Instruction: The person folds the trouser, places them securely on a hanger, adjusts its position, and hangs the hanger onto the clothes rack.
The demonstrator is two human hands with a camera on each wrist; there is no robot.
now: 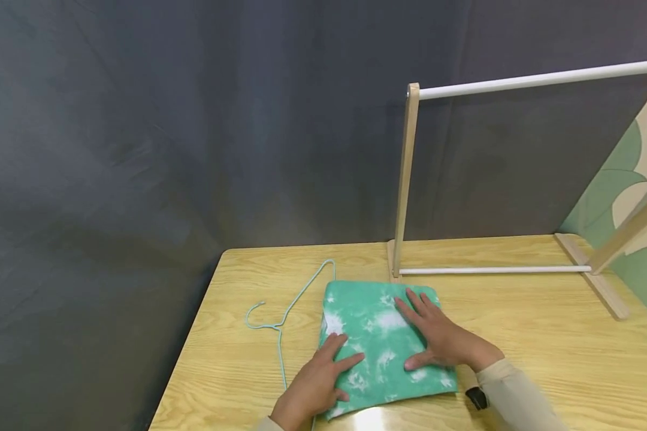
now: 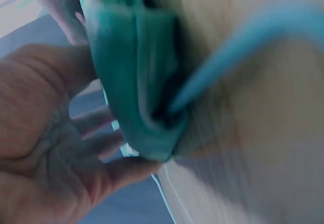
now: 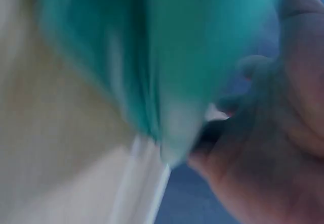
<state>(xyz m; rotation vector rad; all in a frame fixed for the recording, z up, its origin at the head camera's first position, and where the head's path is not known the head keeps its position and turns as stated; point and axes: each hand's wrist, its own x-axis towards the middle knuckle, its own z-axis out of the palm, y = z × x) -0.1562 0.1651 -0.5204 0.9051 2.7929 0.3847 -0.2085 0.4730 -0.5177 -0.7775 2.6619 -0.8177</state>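
Note:
A green and white tie-dye cloth (image 1: 374,341), folded into a rough square, lies on the wooden table. My left hand (image 1: 315,380) rests on its left edge with the fingers spread. On the cloth's right side lies my right hand (image 1: 442,338), its fingers also spread and straight. A light teal wire hanger (image 1: 278,335) sticks out to the left from under the cloth, its hook pointing left. In the left wrist view the layered fold (image 2: 134,72) shows beside the palm, with part of the hanger close by. The cloth (image 3: 192,57) is blurred in the right wrist view.
Behind and to the right stands a rack with wooden posts (image 1: 406,179) and a white top bar (image 1: 539,79). Its lower white bar (image 1: 496,270) runs just above the table (image 1: 517,347). A dark curtain (image 1: 302,120) hangs behind, and a patterned green panel (image 1: 620,173) is at the right.

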